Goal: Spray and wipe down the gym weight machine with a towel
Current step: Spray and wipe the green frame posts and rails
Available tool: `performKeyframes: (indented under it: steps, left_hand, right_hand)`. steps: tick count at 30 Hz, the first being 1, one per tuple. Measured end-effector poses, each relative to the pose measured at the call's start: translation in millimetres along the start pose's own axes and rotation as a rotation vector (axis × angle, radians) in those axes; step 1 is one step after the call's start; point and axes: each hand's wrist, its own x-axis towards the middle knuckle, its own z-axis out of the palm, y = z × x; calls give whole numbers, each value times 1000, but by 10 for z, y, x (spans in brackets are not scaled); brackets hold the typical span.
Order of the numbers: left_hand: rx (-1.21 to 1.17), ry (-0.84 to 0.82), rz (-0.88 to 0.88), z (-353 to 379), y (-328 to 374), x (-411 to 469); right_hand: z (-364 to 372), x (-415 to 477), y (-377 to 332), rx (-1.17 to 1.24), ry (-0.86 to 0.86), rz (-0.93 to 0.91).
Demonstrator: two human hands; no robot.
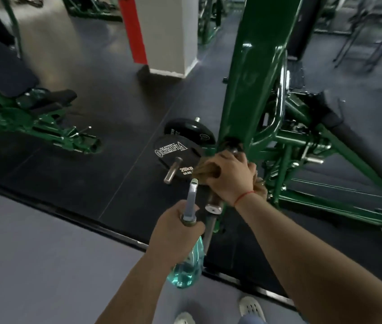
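In the head view, the weight machine [302,139] is best read from its green upright post [248,85]. A short metal bar [213,208] sticks out from the foot of that post, its long axis running from the post back toward the person, with its capped end nearest the camera.

The right hand [230,177] sits on this bar just below the foot of the post. Its fingers are curled round a brownish towel [206,171] that is bunched over the bar, so the towel lies between palm and metal.

The left hand [177,230] is farther from the post, just left of the bar's capped end. It is wrapped round the neck of a teal spray bottle [188,265], and the nozzle points up toward the towel.

Two black weight plates [176,153] lie on the dark floor [115,113] to the left of the post's foot.

The wipe appears to be under way on the bar. The right hand is the one already on it, so any stroke would likely run along the bar's axis, toward or away from the post, while the bottle stays close enough for another spray
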Motion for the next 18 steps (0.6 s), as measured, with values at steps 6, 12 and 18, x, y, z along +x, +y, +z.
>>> performKeyframes:
  steps: [6,12,18]
  left_hand:
    - [42,6,128,-67,6,154]
    - [51,-23,119,-76,142,272]
    - [25,-102,50,-24,245,268]
  right_hand:
    - [218,-549,-4,131,91,0]
    - [340,-99,39,199,204,161]
    - [250,392,229,369,232,237]
